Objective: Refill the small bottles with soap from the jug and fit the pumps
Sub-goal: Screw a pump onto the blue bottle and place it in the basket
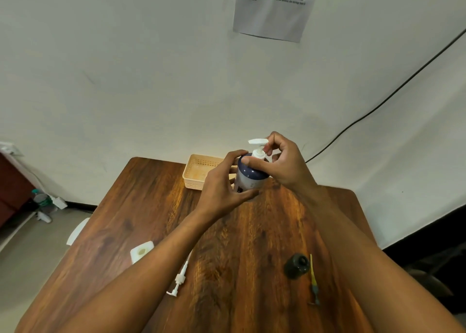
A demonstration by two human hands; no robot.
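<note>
From the head camera, both hands are raised above the far half of the wooden desk (pixel 141 206), working on one small bottle (pixel 251 178) with a dark blue shoulder and a pale body. The left hand (pixel 223 188) is wrapped around the bottle's body from the left, thumb underneath and fingers curled over the shoulder, gripping it firmly. The right hand (pixel 282 161) is closed on the white pump (pixel 258 147) that sits in the bottle's neck, its fingertips pinching the pump's collar and head; the nozzle points left. Whether the bottle's base touches the desk cannot be told.

Just behind the bottle, against the wall, stands a beige perforated basket (pixel 195 173). Nearer the person, a loose white pump with its dip tube (pixel 179 278) lies flat on the desk, partly crossed by the left forearm. To its left is a white squarish bottle (pixel 141 251) with an open mouth. On the right side lie a dark round bottle (pixel 297 265) and, just beside it, a yellow pump stem (pixel 313 279). A printed sheet (pixel 273 7) hangs on the wall above.
</note>
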